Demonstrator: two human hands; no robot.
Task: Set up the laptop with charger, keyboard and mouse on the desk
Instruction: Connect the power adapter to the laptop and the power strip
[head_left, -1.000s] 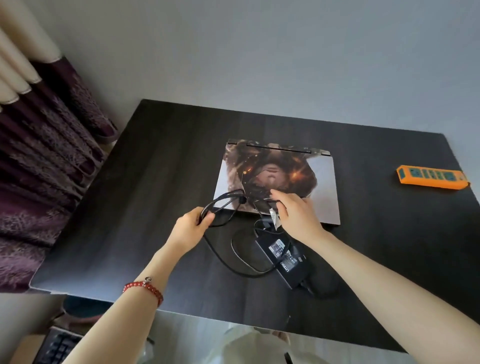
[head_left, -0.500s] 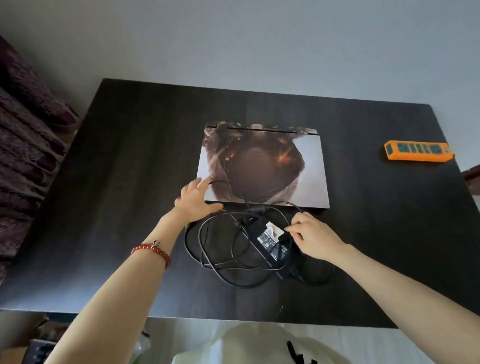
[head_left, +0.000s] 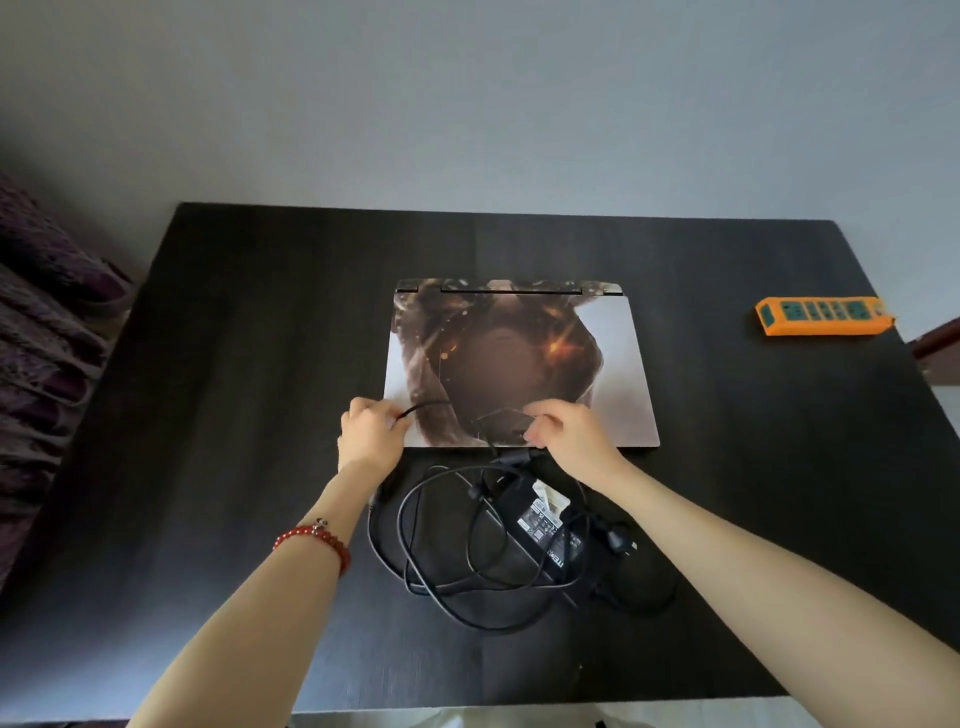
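Note:
A closed laptop (head_left: 597, 364) with a brown and white picture on its lid lies flat in the middle of the dark desk (head_left: 234, 415). In front of it sits the black charger brick (head_left: 545, 525) amid loose loops of black charger cable (head_left: 441, 571). My left hand (head_left: 371, 434) pinches one end of the cable over the laptop's front left corner. My right hand (head_left: 569, 434) grips another stretch of the same cable over the lid's front edge. No keyboard or mouse shows.
An orange power strip (head_left: 821, 316) lies at the desk's far right. A purple curtain (head_left: 41, 338) hangs at the left. A grey wall (head_left: 467, 104) stands behind the desk. A red bead bracelet (head_left: 314, 538) circles my left wrist.
Both hands have lifted from the cable pile to the laptop's front edge, each now gripping cable. The camera view has shifted right and back, so less curtain shows.

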